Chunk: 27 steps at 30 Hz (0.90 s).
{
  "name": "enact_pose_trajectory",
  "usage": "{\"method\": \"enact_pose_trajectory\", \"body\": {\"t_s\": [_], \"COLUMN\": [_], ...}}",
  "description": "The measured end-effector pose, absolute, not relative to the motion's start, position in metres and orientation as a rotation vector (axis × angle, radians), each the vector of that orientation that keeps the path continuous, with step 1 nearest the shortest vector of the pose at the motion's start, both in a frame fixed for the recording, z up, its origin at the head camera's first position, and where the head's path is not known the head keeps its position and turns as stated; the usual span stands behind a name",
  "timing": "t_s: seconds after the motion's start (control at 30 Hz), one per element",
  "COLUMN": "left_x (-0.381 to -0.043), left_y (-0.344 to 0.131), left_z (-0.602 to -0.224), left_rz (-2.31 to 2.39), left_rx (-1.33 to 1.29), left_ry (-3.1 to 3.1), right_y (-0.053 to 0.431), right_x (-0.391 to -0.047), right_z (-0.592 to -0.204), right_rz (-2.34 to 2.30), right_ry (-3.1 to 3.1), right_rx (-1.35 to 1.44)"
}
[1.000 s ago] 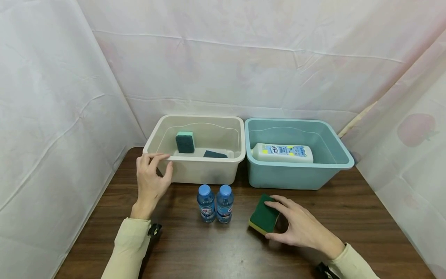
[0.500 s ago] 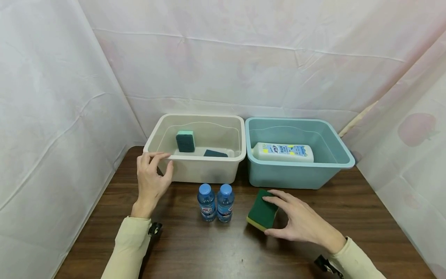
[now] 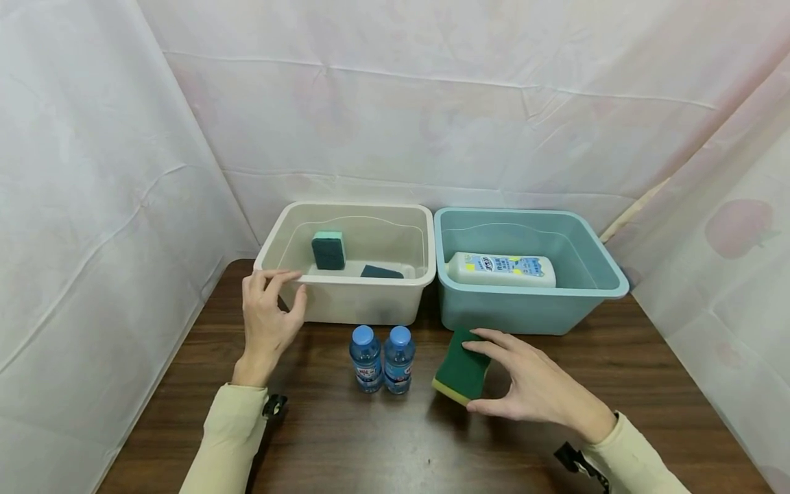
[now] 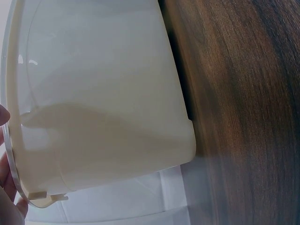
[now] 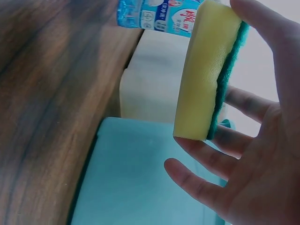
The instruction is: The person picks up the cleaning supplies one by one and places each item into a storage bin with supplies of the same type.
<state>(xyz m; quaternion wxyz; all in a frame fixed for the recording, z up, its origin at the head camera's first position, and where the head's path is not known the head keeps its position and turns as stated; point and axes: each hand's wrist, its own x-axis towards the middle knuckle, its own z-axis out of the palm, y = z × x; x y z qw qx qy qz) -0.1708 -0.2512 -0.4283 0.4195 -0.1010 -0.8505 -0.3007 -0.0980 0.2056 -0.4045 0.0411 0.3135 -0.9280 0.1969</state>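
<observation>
My right hand (image 3: 533, 387) pinches a green-and-yellow scouring sponge (image 3: 461, 367) between thumb and fingers, over the table in front of the blue bin (image 3: 506, 309). In the right wrist view the yellow side of the sponge faces the camera, and the little finger stands free of it. My left hand (image 3: 268, 326) holds the near left rim of a cream bin (image 3: 364, 302), fingers over the edge and thumb along the outer wall. Two dark-faced sponges lie in that bin, one standing on edge (image 3: 328, 252) and one partly hidden by the front wall (image 3: 381, 272).
Two small blue-capped water bottles (image 3: 367, 360) stand side by side before the cream bin. A white detergent bottle (image 3: 501, 269) lies on its side in the blue bin. Both bins sit next to each other at the back of the wooden table (image 3: 395, 446), against hanging cloth (image 3: 420, 123).
My right hand has moved slightly forward and left with the sponge, bringing it closer to the blue bin. The left hand stays at the cream bin's rim.
</observation>
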Motion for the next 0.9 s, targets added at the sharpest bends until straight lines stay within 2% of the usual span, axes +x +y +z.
{"method": "enact_pose_trajectory", "body": {"t_s": [0.9], "left_x": [-0.172], "left_y": [-0.250], "left_z": [-0.429], "left_rz": [-0.754], "left_rx": [-0.258], "left_ry": [-2.102], "right_y": [0.198], "right_x": [-0.102], "right_z": [-0.380], "right_rz": [0.637], "right_ry": [-2.764], "right_rx": [1.015]}}
